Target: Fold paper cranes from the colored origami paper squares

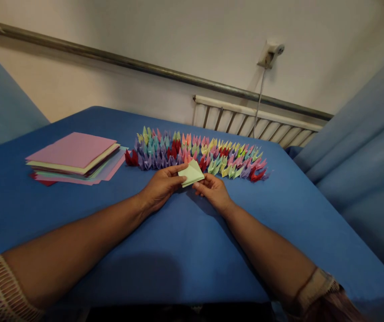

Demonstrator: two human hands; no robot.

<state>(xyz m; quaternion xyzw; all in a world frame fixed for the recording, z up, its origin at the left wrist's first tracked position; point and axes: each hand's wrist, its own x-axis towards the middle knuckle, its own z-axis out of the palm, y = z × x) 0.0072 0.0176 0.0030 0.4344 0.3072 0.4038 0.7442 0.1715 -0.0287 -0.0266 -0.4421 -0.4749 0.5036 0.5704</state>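
A pale green folded paper [192,172], small and layered, is held up just above the blue-covered table [165,250]. My left hand [162,187] pinches its left side between thumb and fingers. At the lower right corner, my right hand [214,191] grips the paper with thumb and fingertips. Right behind the paper stand rows of folded paper cranes [160,150] in many colours, close to my fingers.
To the left lies a stack of coloured paper sheets [74,150], pink on top. Beyond the table are a wall rail [138,65], a radiator [238,118] and a wall socket [269,56] with a hanging cord. Blue curtains [366,147] border the right side.
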